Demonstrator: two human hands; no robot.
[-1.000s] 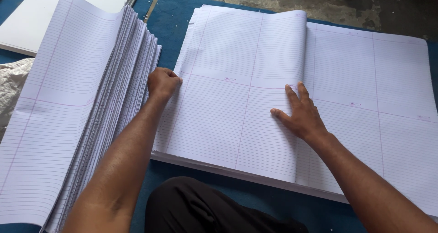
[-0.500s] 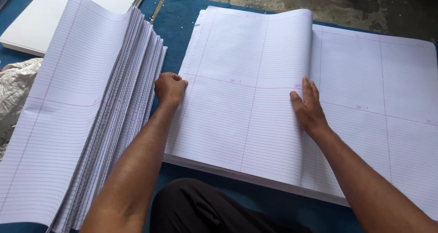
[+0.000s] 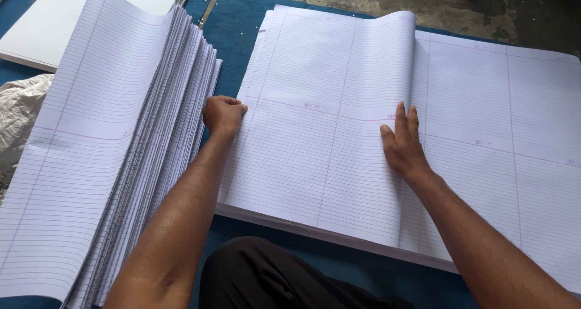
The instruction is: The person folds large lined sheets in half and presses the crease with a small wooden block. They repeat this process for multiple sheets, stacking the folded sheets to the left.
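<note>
- Folded ruled sheet: large, white, fine blue-grey lines, pink margin lines crossing it; lies on top of the open paper stack, doubled over, its fold bulging up along the right edge near the middle of the stack.
- Left hand: curled into a loose fist at the sheet's left edge, knuckles up; fingertips tucked under, so I cannot tell whether they pinch the paper.
- Right hand: flat, palm down, fingers straight and close together, pressing on the sheet just beside the fold; grips nothing.
- Fanned pile of ruled sheets: left of the left hand, edges stepped, near but apart from the stack.
- Blue mat beneath both; white board at top left; dark trousers at bottom.
</note>
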